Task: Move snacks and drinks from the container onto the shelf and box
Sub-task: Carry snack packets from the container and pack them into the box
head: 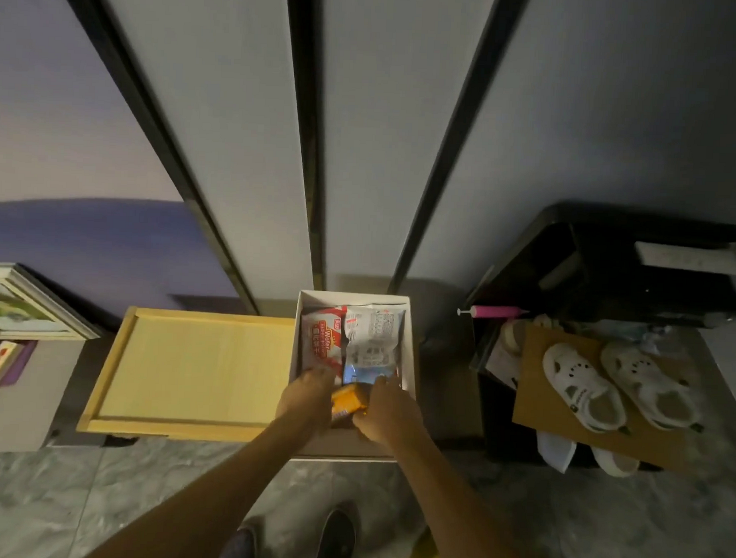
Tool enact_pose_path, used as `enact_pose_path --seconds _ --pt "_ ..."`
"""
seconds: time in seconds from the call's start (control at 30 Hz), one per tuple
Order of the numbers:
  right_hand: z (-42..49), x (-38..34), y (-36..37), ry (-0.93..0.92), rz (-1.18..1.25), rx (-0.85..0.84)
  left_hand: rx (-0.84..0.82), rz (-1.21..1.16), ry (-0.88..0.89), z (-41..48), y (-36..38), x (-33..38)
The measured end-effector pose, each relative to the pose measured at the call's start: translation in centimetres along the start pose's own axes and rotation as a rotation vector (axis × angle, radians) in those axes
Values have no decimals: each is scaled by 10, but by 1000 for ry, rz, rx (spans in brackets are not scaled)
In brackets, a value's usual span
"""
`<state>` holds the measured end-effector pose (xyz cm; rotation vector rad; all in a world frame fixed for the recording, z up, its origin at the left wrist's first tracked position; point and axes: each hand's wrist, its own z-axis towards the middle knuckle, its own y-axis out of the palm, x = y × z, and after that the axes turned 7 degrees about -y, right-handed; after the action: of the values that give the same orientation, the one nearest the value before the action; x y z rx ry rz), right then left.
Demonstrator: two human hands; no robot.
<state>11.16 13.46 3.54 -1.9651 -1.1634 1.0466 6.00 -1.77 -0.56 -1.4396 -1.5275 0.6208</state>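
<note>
One big wooden tray (188, 372) lay flat just to the left of the left hand (308, 395), and its side touched the white container (353, 299). I saw both hands reaching down into that container, side by side. Well off to the right of the right hand (384, 413) was a brown cardboard sheet (533, 389) with two white shoes (579, 386) on top. Inside the container, just past the fingers, a red and white wafer pack (320, 339) lay next to a white and blue pack (372, 341). A small orange pack (349, 401) sat between the two hands, touching both. The right hand gripped its end, with the thumb below and the fingers curled over the top. The left hand's fingertips pointed down onto the wafer pack, but I could not tell if they were holding anything.
</note>
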Motion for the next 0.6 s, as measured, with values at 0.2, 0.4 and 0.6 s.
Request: enact_pose_path --seconds 0.2,0.4,0.6 --pt "-22 -38 -88 -172 141 200 234 -211 64 -43 -120 -29" --pt "-44 -124 -189 -375 -23 324 472 -147 46 -101 -248 -112" --pt "-62 -242 -248 -579 -173 452 658 -91 -47 -169 -358 -200"
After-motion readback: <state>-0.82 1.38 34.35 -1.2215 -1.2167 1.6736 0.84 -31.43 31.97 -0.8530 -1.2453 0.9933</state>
